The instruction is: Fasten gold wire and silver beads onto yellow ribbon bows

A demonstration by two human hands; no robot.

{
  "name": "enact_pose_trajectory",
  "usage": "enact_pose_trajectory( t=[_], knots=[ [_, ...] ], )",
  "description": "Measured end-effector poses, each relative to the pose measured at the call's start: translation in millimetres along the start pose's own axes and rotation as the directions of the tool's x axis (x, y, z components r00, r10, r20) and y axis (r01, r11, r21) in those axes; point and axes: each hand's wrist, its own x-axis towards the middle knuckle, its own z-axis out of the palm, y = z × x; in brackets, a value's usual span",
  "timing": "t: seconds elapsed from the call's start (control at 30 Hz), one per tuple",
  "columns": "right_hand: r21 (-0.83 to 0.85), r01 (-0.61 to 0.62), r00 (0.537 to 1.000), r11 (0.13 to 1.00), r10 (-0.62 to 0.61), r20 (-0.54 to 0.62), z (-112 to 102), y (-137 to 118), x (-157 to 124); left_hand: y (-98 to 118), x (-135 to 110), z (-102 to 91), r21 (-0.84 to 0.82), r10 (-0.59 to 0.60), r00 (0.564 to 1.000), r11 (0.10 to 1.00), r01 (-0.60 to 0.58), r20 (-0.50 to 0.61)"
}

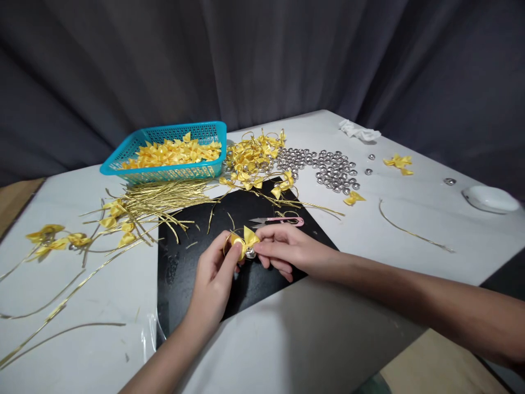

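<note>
Over the black mat (184,284), both hands meet on one yellow ribbon bow (249,236). A small silver bell (250,253) hangs at its lower edge. My left hand (217,268) pinches the bow's left side between thumb and fingers, with a loop of gold cord beside the fingertips. From the right, my right hand (287,249) is closed on the bow's other side, close to the bell. Just beyond the hands lie thread snips (283,221) with a pink handle. Part of the bow is hidden behind the fingers.
A blue basket (164,174) of yellow bows stands at the back left, with gold cords (164,197) before it. Finished-looking bows (254,153) on cords and many silver bells (334,169) lie behind the mat. A white dish (490,198) sits far right.
</note>
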Motion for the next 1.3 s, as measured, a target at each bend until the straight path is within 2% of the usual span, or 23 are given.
enact_pose_trajectory(
  t=[0.17,0.47,0.7,0.77,0.97,1.07,1.3],
  knots=[
    [0.097,0.035,0.999,0.995,-0.032,-0.027,-3,5,2,2,1,0.3,0.015,0.000,1.000,1.000,0.000,0.013],
    [-0.021,0.054,0.995,0.998,-0.056,-0.078,-3,2,1,2,0,1.6,-0.008,0.003,1.000,1.000,-0.003,0.005],
    [-0.060,0.006,0.997,0.998,-0.011,-0.079,-1,-1,1,-1,2,1.2,-0.158,-0.046,0.995,0.987,0.032,-0.088],
    [-0.072,-0.013,0.996,0.997,0.007,-0.083,-1,1,3,0,3,1.2,-0.195,-0.064,0.995,0.980,0.047,-0.081],
    [-0.018,0.024,0.987,1.000,-0.026,-0.158,-1,2,4,2,4,4.8,-0.189,-0.064,0.998,0.980,0.061,-0.013],
    [-0.025,0.015,0.984,1.000,-0.020,-0.176,-1,2,4,0,5,6.4,-0.204,-0.079,0.997,0.976,0.073,-0.024],
    [-0.072,-0.019,0.975,0.997,0.002,-0.224,2,0,3,-4,7,6.6,-0.180,-0.033,0.997,0.983,0.021,-0.063]
  ],
)
